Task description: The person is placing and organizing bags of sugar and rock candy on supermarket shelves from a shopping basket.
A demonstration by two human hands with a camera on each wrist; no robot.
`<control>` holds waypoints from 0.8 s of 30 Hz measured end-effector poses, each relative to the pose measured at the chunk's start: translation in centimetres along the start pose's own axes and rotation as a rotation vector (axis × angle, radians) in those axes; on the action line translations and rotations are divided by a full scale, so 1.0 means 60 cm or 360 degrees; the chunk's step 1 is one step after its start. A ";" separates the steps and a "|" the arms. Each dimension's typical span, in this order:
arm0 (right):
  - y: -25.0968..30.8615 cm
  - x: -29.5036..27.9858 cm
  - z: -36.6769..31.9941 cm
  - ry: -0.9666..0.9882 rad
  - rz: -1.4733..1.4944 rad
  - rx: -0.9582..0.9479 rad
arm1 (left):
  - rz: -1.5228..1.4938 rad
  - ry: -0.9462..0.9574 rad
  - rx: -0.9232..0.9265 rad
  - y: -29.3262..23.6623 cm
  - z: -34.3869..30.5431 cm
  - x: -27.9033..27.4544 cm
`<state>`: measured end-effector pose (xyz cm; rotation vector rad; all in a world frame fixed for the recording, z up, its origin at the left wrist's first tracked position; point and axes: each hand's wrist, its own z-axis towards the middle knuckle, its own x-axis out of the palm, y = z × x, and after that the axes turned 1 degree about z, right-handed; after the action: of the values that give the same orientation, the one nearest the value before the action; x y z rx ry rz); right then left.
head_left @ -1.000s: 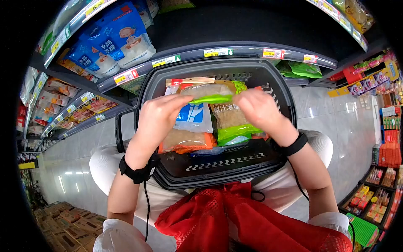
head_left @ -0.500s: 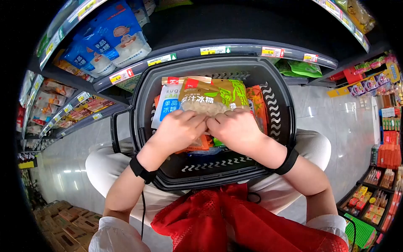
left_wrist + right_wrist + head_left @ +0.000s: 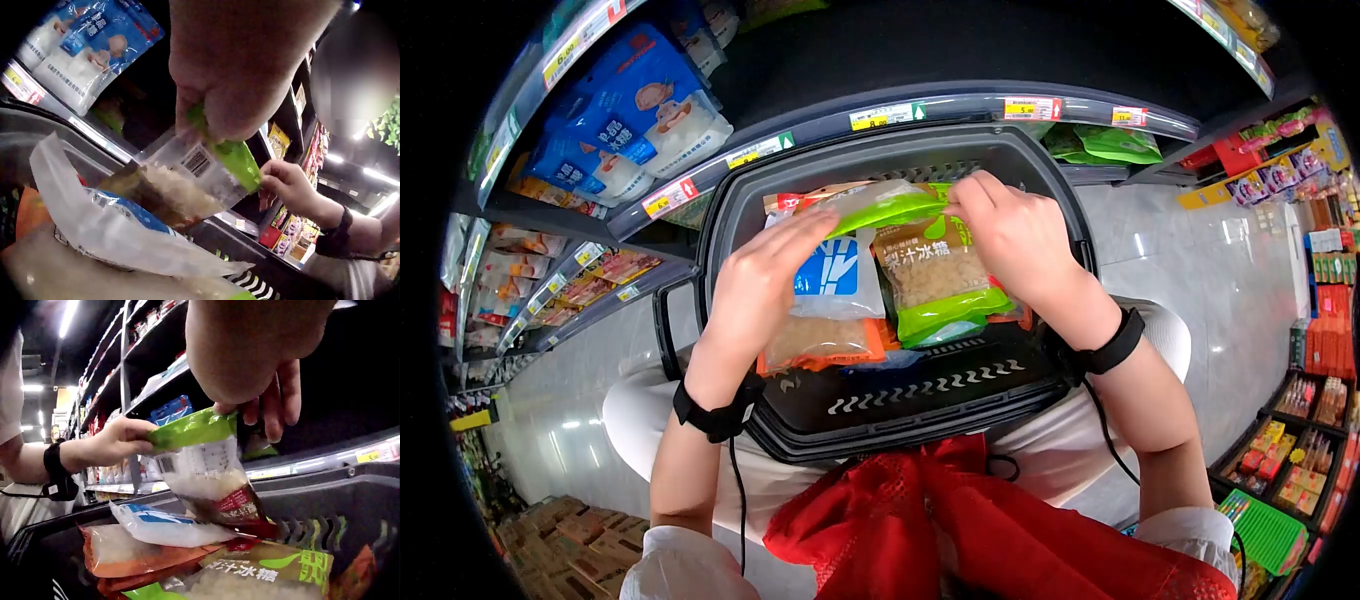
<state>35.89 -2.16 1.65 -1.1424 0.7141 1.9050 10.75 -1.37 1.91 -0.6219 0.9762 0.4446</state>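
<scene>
My left hand (image 3: 765,280) and right hand (image 3: 1020,235) pinch opposite ends of the green edge of a rock sugar bag (image 3: 890,212). In the right wrist view this bag (image 3: 206,478) hangs from that edge, with pale lumps showing through clear plastic and a dark lower end inside the basket. A barcode faces the left wrist camera on the held bag (image 3: 194,172). Beneath it in the black basket (image 3: 800,415) lie a white-and-blue bag (image 3: 840,270), a brown-and-green rock sugar bag (image 3: 935,270) and an orange-edged bag (image 3: 825,342).
The basket stands between the person's knees, close against a dark shelf with price tags (image 3: 880,117). Blue sugar pouches (image 3: 625,125) stand on the shelf at left. Green bags (image 3: 1110,145) lie on a lower shelf at right. Grey tiled floor (image 3: 1145,235) shows around the basket.
Half a second ago my hands were together low over the bag's printed front. Now they are spread apart and farther forward, with its green edge raised and the bags beneath uncovered.
</scene>
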 end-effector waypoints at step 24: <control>-0.036 0.011 -0.024 0.0483 0.0924 0.0508 | -0.0123 0.0615 -0.0125 0.002 -0.041 -0.019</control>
<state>38.20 -1.90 0.28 -1.1024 1.5977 1.9812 8.56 -3.00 1.82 -0.8327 1.2998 0.2994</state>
